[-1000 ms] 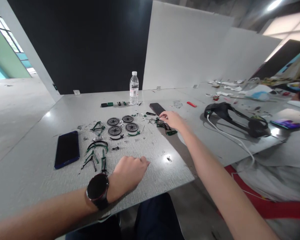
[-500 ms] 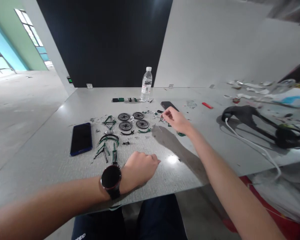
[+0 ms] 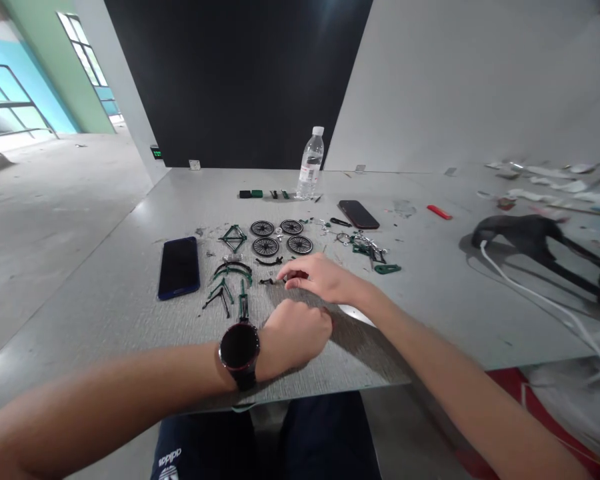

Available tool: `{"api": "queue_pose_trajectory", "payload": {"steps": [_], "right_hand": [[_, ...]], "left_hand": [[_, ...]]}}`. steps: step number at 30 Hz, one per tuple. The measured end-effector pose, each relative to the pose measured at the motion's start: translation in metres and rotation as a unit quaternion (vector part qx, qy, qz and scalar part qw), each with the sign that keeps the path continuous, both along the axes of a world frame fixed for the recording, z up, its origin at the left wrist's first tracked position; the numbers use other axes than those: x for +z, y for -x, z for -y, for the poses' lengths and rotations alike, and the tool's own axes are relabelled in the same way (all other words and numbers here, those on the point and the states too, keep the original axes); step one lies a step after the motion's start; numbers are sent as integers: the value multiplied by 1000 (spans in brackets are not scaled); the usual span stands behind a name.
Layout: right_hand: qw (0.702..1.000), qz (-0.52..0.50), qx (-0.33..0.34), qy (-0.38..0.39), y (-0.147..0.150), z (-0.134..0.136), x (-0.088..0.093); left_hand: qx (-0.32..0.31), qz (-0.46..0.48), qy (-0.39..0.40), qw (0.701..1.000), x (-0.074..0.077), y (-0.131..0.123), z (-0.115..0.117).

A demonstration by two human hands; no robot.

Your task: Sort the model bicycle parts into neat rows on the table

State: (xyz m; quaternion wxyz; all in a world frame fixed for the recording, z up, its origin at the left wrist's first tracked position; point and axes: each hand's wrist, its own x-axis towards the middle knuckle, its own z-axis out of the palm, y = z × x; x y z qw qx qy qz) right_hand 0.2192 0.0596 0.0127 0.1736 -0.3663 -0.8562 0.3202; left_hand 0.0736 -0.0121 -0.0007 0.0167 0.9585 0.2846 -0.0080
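Observation:
My right hand (image 3: 320,277) is low over the table, thumb and forefinger curled close together. Whatever lies between the fingertips is too small to make out. Right beside them is a small black bicycle part (image 3: 267,281). My left hand (image 3: 297,332) rests closed near the table's front edge, its fingers folded under and their contents hidden. Beyond the hands lie several spoked toy wheels (image 3: 265,247) and a green and black bicycle frame (image 3: 233,238). Curved mudguards (image 3: 233,269), thin forked parts (image 3: 221,293) and a green and black fork (image 3: 243,303) lie to the left.
A blue phone (image 3: 179,268) lies at left, a dark phone (image 3: 359,214) behind the loose part pile (image 3: 367,247). A water bottle (image 3: 311,165) stands at the back. To the right are a red object (image 3: 439,212) and a black strapped device (image 3: 520,233) with a white cable (image 3: 545,303).
My right hand has come back from the loose part pile, towards me and left, to the small black part. My left hand stays closed in its place. The view has shifted slightly.

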Motion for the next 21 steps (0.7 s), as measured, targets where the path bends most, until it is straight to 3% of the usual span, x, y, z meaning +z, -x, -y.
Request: {"api": "queue_pose_trajectory", "payload": {"steps": [10,17,21], "right_hand": [[993,29,34,-106,6,5,2],[996,32,5,-86,6,5,-1],[991,41,15,-127,8,4,-3]], "left_hand": [[-7,0,-4,1000,-1,0,-2],[-6,-1,-4,1000,-2,0,-2],[-5,-2,0,1000,-1,0,-2]]}}
